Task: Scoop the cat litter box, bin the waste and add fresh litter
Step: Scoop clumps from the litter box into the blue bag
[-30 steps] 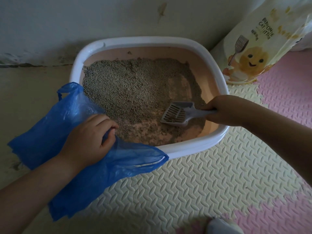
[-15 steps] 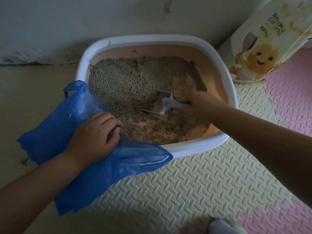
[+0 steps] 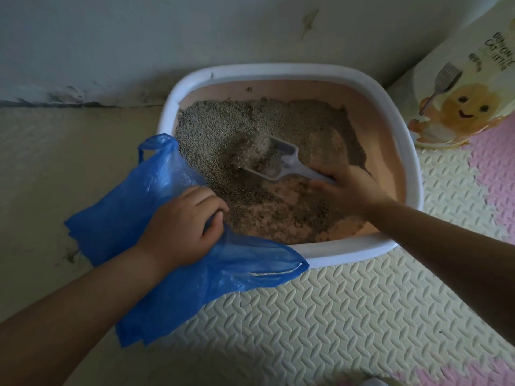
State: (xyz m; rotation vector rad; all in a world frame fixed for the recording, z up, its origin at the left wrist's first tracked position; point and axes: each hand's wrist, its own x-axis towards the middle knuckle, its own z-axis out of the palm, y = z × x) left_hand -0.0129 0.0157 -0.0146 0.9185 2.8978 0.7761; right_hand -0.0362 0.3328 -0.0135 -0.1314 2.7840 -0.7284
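— Blue bag (image 3: 133, 218): where was it?
— Draped over the litter box (image 3: 412, 162) rim, left hand (image 3: 181, 229) gripping it. Right hand (image 3: 348, 188) clutched the scoop (image 3: 276, 160), dug into the litter (image 3: 223, 126).

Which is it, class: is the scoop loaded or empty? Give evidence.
Loaded. Grey litter lies heaped in the scoop, which the right hand holds inside the litter box.

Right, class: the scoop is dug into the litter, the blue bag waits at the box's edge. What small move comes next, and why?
Probably lift the scoop and shake it over the litter box. The right hand grips its handle and its head sits loaded in the litter, so loose grains should sift out before it goes to the blue plastic bag the left hand holds.
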